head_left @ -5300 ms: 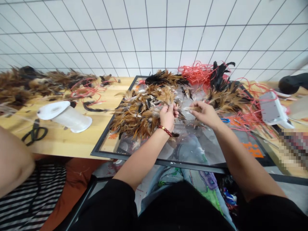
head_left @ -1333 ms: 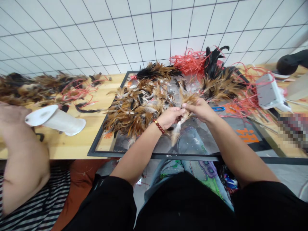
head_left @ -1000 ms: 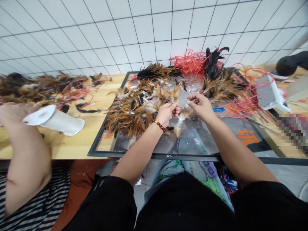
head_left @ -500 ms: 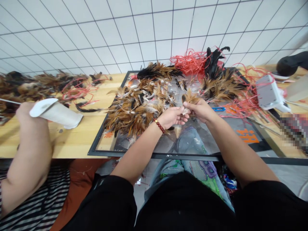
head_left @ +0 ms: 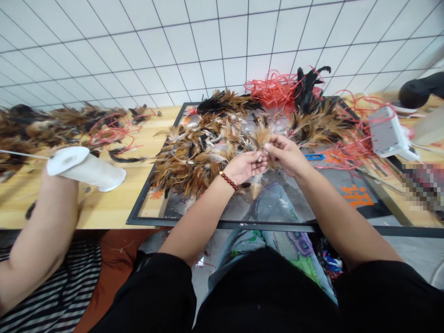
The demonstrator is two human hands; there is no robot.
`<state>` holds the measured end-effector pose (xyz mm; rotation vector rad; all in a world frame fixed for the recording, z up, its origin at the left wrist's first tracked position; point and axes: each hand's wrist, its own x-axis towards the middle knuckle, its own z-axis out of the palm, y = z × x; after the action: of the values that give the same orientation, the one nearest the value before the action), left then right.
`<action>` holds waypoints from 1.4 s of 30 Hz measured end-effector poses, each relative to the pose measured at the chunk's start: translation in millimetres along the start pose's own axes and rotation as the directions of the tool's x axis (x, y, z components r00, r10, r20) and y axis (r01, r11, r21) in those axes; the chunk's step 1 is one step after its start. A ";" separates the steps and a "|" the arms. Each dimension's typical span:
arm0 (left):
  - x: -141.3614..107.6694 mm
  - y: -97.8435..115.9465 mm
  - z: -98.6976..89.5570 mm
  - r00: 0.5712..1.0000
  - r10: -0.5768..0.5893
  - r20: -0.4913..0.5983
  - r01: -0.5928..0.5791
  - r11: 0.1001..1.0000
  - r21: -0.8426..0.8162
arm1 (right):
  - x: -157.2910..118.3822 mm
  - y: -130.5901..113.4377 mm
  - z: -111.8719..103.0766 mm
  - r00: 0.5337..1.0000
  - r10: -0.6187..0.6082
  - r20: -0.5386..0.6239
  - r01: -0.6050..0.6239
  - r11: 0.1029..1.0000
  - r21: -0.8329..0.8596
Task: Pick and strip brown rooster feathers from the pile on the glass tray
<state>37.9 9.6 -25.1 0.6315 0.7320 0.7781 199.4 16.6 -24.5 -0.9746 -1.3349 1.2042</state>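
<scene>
My left hand (head_left: pixel 245 167), with a beaded bracelet (head_left: pixel 228 181) at its wrist, has its fingers curled at the base of a small tuft of brown feathers (head_left: pixel 261 138). My right hand (head_left: pixel 285 155) pinches the same tuft from the other side, its fingertips close to the left ones. Just where each fingertip presses is hard to make out. Left of my hands a large heap of brown and cream feathers (head_left: pixel 194 159) lies on the framed glass panel (head_left: pixel 194 214). A bundle of brown and black feathers (head_left: pixel 321 125) rests behind my right hand.
Red plastic string (head_left: pixel 275 90) is piled at the back. A blue-handled cutter (head_left: pixel 315 157) and a white box (head_left: pixel 386 133) lie to the right. At left, a co-worker's arm (head_left: pixel 52 217) is beside a white spool (head_left: pixel 92 169) and more feathers (head_left: pixel 52 127).
My hands have shifted slightly left, and the feather tuft now stands more upright between them. The co-worker's arm and the white spool have moved a little to the right.
</scene>
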 end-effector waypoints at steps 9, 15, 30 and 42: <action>0.3 1.3 5.4 0.974 0.130 -0.185 -0.144 0.988 -0.062 | -8.1 0.3 3.9 0.856 -0.512 0.064 0.444 0.666 -0.599; 0.0 0.1 6.8 0.976 0.124 -0.180 -0.139 0.988 -0.070 | -9.1 6.1 4.7 0.827 -0.540 0.156 0.512 0.609 -0.606; 0.4 7.9 5.8 0.890 0.254 -0.378 -0.331 0.931 -0.155 | -4.6 3.4 -8.9 0.685 -0.094 0.722 0.625 0.586 -0.516; 0.1 -0.1 7.1 0.952 0.181 -0.248 -0.190 0.982 -0.013 | -2.0 -2.5 5.8 0.987 0.154 -0.043 -0.152 0.987 0.053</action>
<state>43.5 8.0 -21.0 0.5814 0.8907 1.0545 194.0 13.4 -22.1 -1.0792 -1.2052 1.3156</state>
